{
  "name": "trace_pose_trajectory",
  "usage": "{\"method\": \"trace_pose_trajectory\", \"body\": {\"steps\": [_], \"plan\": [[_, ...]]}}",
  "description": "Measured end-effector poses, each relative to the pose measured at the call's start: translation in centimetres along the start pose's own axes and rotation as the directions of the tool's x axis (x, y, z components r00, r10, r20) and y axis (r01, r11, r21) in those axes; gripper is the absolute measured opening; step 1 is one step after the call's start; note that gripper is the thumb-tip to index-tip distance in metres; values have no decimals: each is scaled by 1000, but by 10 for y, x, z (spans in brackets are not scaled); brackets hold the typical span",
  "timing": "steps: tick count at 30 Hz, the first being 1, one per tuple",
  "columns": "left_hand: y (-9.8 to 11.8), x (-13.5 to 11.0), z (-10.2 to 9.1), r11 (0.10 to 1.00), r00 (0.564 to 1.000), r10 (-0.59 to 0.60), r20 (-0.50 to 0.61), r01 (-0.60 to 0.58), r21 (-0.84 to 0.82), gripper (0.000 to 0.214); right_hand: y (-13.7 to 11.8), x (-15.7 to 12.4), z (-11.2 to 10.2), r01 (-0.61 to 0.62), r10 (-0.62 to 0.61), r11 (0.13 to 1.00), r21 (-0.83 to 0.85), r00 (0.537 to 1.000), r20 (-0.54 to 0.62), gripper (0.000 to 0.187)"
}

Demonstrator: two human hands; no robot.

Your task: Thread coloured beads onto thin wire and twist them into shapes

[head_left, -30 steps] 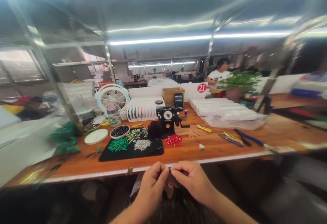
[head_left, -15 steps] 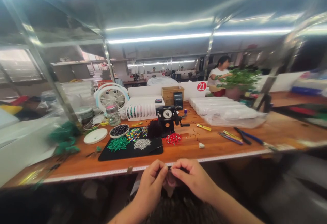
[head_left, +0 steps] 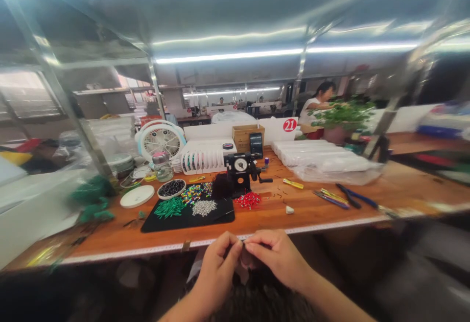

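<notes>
L hand (head_left: 216,268) & R hand (head_left: 275,258), fingers (head_left: 259,243) pressed together pinching small dark item (head_left: 245,258) just off bench (head_left: 110,246) edge, item unclear; bead piles (head_left: 202,208) on black mat (head_left: 220,219) not yet touched, plenty left.

Entry: white card (head_left: 273,131) at the bench's far side, bearing a red disc (head_left: 290,125) with white numerals "21". Dial (head_left: 240,164) on the black hand-cranked counter: markings too small to read.

A small, dark, fuzzy tuft (head_left: 246,258), too blurred to detail, is pinched between the left hand (head_left: 216,273) and right hand (head_left: 277,258).
</notes>
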State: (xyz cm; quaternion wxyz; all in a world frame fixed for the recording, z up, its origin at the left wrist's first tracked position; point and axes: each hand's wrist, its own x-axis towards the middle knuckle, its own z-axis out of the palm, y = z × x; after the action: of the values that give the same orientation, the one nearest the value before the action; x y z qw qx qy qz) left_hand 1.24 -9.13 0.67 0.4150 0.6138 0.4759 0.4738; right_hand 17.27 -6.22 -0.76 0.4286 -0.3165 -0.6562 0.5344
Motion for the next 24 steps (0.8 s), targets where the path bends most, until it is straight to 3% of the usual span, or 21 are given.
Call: {"method": "trace_pose_trajectory", "body": {"steps": [6, 12, 24], "plan": [[2, 0, 2, 985, 997, -69, 27, 72, -155, 31, -1, 0, -1, -30, 30, 999, 17, 1000, -4, 22], [-1, -1, 1, 996, 999, -50, -2, 50, -67, 31, 0, -1, 1, -21, 22, 1000, -5, 1000, 6, 24], [0, -1, 2, 997, 999, -33, 4, 34, -70, 30, -1, -1, -1, 5, -5, 1000, 9, 1000, 5, 21]]}}
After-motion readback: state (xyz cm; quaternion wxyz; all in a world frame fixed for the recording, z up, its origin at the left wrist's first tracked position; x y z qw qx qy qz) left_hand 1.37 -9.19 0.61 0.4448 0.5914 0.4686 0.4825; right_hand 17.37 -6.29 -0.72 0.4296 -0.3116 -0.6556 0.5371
